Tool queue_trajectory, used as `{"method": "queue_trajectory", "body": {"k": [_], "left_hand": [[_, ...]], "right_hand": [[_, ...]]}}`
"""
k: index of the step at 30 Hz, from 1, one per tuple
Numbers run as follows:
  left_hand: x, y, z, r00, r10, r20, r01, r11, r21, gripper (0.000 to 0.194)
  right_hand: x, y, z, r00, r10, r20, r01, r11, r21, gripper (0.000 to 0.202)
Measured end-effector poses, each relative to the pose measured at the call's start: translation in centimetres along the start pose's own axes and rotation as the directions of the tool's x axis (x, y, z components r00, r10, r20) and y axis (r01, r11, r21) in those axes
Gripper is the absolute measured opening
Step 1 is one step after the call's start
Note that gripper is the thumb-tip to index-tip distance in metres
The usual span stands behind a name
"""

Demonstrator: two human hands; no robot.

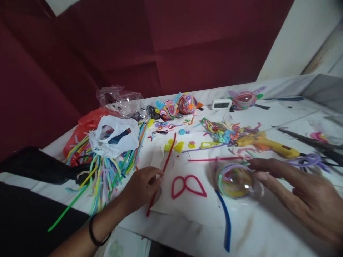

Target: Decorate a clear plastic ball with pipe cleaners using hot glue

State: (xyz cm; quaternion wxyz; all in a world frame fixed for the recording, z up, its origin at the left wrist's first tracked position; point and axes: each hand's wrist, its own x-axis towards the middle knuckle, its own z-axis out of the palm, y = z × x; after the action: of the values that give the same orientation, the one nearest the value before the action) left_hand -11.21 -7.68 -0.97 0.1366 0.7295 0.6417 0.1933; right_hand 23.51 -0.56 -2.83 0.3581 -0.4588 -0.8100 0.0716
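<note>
My left hand, a black band at its wrist, is closed with its fingertips on a red pipe cleaner that slants across a white paper sheet. On this sheet lies a red two-loop pipe-cleaner shape, like a pair of wings. To the right, a clear plastic ball carries pale green and purple pipe-cleaner edging. The thumb and forefinger of my right hand pinch its right edge. Behind the ball lies another red pipe cleaner; a blue strip extends in front.
A pile of coloured pipe cleaners and a white plastic bag are at left. Finished-looking decorated balls stand at the back, near a small white digital display. A yellow glue gun and dark scissors lie at right.
</note>
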Motion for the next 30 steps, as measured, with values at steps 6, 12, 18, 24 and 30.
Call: {"method": "queue_trajectory", "body": {"k": [6, 12, 18, 24, 30], "left_hand": [[2.2, 2.6, 1.5, 0.968, 0.227, 0.110, -0.232, 0.972, 0.033, 0.021], [3.9, 3.2, 2.6, 0.916, 0.324, 0.236, -0.344, 0.938, 0.047, 0.027], [5.2, 3.8, 3.0, 0.879, 0.330, 0.343, -0.376, 0.924, 0.074, 0.023], [6.3, 3.7, 3.8, 0.837, 0.414, 0.359, -0.461, 0.885, 0.055, 0.019], [6.1, 2.6, 3.7, 0.854, 0.444, 0.272, -0.462, 0.887, 0.002, 0.030]], "right_hand": [[0.1, -1.0, -0.3, 0.996, -0.093, 0.016, 0.094, 0.995, -0.045, 0.048], [-0.7, -0.8, 1.2, 0.936, -0.331, 0.123, 0.338, 0.940, -0.040, 0.069], [-1.2, -0.4, 2.4, 0.929, -0.338, 0.153, 0.350, 0.935, -0.061, 0.071], [-0.8, -0.5, 2.0, 0.948, -0.293, 0.123, 0.302, 0.951, -0.064, 0.064], [-0.3, -0.4, 1.3, 0.965, -0.235, 0.119, 0.246, 0.965, -0.087, 0.061]]}}
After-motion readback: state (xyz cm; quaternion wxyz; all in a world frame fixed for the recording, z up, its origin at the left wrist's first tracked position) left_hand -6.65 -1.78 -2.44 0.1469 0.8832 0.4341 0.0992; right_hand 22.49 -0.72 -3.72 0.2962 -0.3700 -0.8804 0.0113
